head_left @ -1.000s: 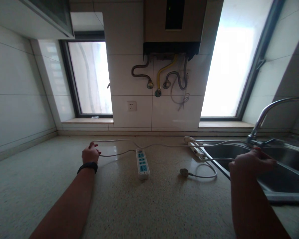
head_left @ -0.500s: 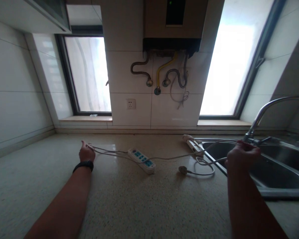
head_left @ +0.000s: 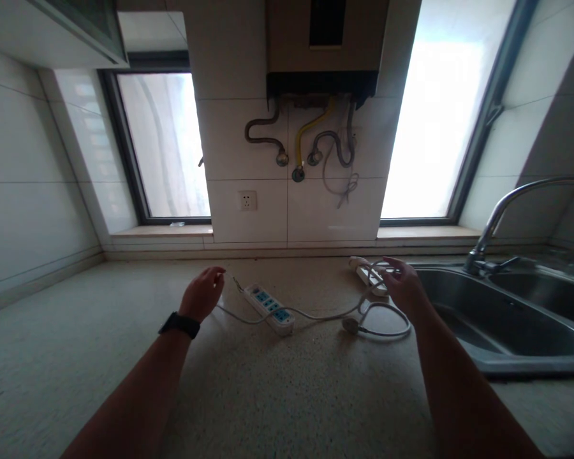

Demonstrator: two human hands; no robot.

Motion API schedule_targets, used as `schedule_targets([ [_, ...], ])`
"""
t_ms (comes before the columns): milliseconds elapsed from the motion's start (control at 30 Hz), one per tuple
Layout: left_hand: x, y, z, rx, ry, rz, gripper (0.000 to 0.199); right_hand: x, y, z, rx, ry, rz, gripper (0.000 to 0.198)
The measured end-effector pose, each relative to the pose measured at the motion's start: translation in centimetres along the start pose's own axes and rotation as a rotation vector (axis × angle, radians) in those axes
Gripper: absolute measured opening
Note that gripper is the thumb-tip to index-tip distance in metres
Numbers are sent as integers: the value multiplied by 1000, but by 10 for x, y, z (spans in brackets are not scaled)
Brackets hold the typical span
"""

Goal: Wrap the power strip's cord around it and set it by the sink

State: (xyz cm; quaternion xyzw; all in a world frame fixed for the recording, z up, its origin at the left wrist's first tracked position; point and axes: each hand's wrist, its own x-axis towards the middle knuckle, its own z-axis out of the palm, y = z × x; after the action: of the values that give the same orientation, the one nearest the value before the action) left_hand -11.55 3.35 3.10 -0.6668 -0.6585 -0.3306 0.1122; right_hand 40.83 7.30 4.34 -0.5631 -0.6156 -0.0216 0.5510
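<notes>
A pale cord (head_left: 316, 317) runs in a slack curve between my hands, passing over a white power strip with blue sockets (head_left: 266, 307). My left hand (head_left: 203, 292), with a dark band on the wrist, is closed on the cord just left of that strip. On the other side, my right hand (head_left: 405, 284) pinches a bend of the cord beside the sink. Just behind its fingertips lies a second white power strip (head_left: 366, 273), partly hidden by the hand and cord. A plug (head_left: 350, 326) rests on the counter, its end of the cord looping towards my right hand.
The double steel sink (head_left: 511, 366) and its curved faucet (head_left: 490, 233) stand at the right. A wall socket (head_left: 247, 200) sits above the speckled counter (head_left: 287, 395). Higher up hangs a water heater (head_left: 323, 57) with hoses, between two windows.
Both hands have moved inward, my left to the right and my right to the left, away from the sink. The cord between them now sags more.
</notes>
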Motion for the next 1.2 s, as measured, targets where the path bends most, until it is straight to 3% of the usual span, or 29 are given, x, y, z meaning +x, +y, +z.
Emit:
schedule_targets([
  [167,-36,93,5,-46,-358,700,35,-13,-15,17,148,-256,-194,40],
  [233,-48,115,10,-30,-400,835,39,-20,-23,17,168,-380,-231,44],
  [367,-53,121,17,62,-361,776,64,-32,-39,2,75,-768,-177,72],
  [500,-44,102,19,55,-357,642,54,-38,-48,-11,-41,-1133,-22,117],
  [567,-40,94,18,25,-391,625,54,-39,-49,-10,-123,-1224,28,120],
  [700,-36,88,16,-44,-467,617,56,-39,-46,-1,-216,-1201,-58,66],
  [767,-34,86,17,-58,-475,595,53,-40,-45,2,-211,-1192,-63,49],
  [933,-23,66,18,20,-447,494,53,-41,-46,-2,-233,-1205,12,46],
  [1100,-9,28,16,160,-277,215,32,-36,-38,1,-187,-977,-114,34],
  [1200,-1,5,14,227,-195,10,31,-31,-28,7,-164,-851,-129,27],
])
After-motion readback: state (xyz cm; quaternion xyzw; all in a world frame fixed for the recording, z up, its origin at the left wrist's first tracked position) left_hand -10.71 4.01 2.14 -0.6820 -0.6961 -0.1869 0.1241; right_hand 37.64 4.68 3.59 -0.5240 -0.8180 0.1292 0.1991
